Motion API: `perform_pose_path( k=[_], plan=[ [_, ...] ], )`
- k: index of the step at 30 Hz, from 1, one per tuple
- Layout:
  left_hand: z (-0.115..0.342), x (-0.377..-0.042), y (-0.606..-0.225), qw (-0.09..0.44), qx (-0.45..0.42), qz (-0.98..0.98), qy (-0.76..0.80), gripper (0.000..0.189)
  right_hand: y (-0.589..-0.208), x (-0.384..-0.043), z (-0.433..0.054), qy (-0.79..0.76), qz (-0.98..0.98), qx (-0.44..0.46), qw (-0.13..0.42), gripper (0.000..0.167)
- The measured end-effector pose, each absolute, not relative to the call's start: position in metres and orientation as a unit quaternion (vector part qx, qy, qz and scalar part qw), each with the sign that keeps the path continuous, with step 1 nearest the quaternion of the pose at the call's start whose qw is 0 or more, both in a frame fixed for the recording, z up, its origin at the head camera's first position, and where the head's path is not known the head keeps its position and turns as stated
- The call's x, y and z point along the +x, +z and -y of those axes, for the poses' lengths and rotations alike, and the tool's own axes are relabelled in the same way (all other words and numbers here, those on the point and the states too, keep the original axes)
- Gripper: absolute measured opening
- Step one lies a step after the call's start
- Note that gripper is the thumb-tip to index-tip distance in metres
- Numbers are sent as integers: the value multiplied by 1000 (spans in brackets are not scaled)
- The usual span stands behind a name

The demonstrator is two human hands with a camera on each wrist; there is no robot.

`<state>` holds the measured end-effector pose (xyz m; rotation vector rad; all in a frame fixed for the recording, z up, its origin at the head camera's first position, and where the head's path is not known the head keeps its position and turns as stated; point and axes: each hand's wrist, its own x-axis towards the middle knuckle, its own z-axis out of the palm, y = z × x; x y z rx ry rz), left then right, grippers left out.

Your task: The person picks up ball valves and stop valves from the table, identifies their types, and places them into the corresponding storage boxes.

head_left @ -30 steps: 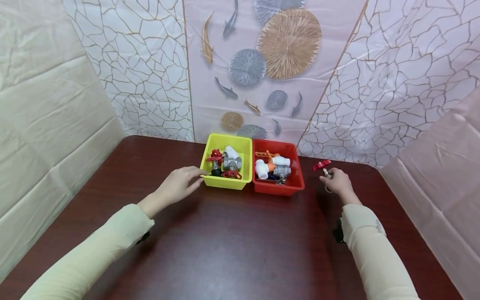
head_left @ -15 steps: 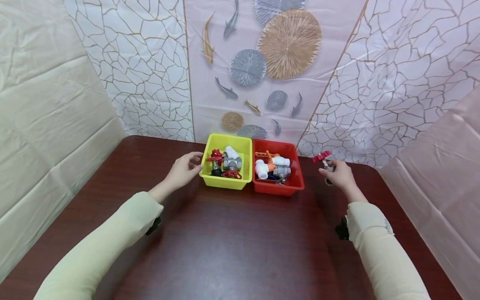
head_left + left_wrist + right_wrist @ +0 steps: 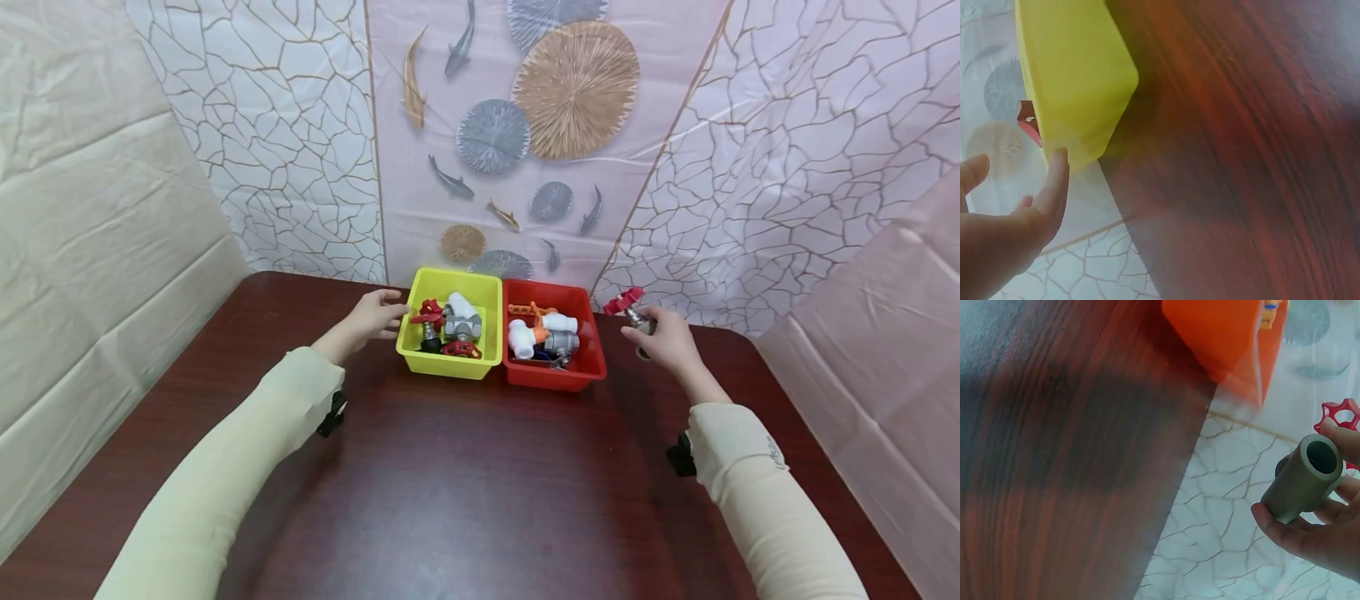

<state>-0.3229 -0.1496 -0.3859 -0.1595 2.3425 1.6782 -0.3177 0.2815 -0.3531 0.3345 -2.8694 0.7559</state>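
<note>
My right hand [image 3: 670, 337] grips a valve with a red handwheel [image 3: 624, 300], off to the right of the red bin. In the right wrist view the valve's grey-green tubular body [image 3: 1297, 481] lies between thumb and fingers, its round opening facing the camera. At the yellow bin's left side, my left hand [image 3: 367, 318] holds nothing; its fingers are loosely bent and spread. One fingertip overlaps the wall of the yellow bin [image 3: 1079, 81] in the left wrist view; whether it touches, I cannot tell.
Inside the yellow bin [image 3: 450, 367] lie red-wheeled valves, a grey metal valve [image 3: 462, 327] and a white fitting [image 3: 461, 305]. The red bin [image 3: 551, 379] beside it holds white, orange-handled and metal valves. A patterned cloth [image 3: 300, 150] hangs behind the dark wooden table [image 3: 480, 483].
My left hand has moved from the yellow bin's front left corner further back along its left side. My right hand has lifted the valve slightly and shifted it left toward the red bin.
</note>
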Motion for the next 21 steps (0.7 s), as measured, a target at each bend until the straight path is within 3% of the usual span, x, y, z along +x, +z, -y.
perform_pose_path(
  k=[7,12,21],
  plan=[
    [153,-329,-387,199,-104,-764,605,55,-347,-314,-255,273,951,134,63,37],
    [159,-330,-391,215,-119,-736,630,46,-343,-315,-233,267,952,147,37,40],
    [161,-333,-395,239,-138,-722,634,47,-340,-318,-207,259,948,180,44,35]
  ],
)
